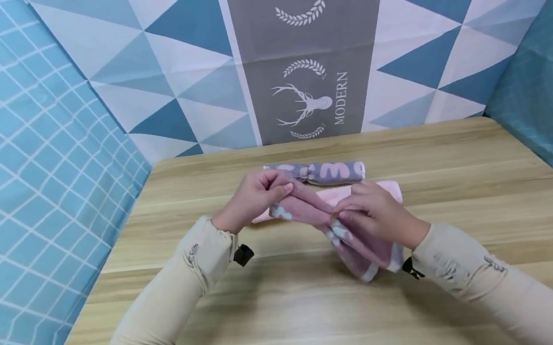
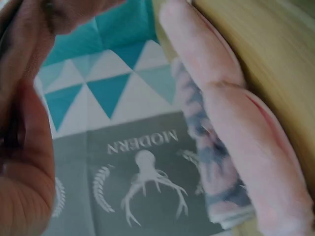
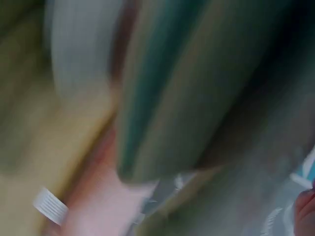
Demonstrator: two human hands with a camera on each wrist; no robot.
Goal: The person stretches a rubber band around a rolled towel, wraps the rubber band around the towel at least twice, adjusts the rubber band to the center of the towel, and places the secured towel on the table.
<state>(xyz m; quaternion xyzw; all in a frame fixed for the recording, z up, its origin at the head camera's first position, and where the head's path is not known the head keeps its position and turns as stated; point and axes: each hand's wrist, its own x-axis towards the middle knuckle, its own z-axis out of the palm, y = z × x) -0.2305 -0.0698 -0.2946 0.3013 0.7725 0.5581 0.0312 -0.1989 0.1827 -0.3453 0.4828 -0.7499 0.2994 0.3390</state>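
A mauve towel [image 1: 303, 210] with pale patches is held up over the table, bunched at its middle where a small orange-brown band [image 1: 334, 217] shows. My left hand [image 1: 260, 192] pinches its left end between thumb and fingers. Fingers of my right hand [image 1: 375, 212] pinch the towel at the band, and its other end hangs below them in loose folds. Blurred cloth [image 3: 172, 98] fills most of the right wrist view. Just behind lies a light pink rolled towel [image 2: 256, 128], drawn in at its middle; the hands partly cover it in the head view.
Farther back lies a grey-purple rolled towel [image 1: 335, 171] with pink lettering, also cinched at its middle. The wooden table [image 1: 294, 330] ends at a patterned backdrop [image 1: 293, 51], with blue checked cloth [image 1: 25, 167] on the left and teal cloth [image 1: 551, 61] on the right.
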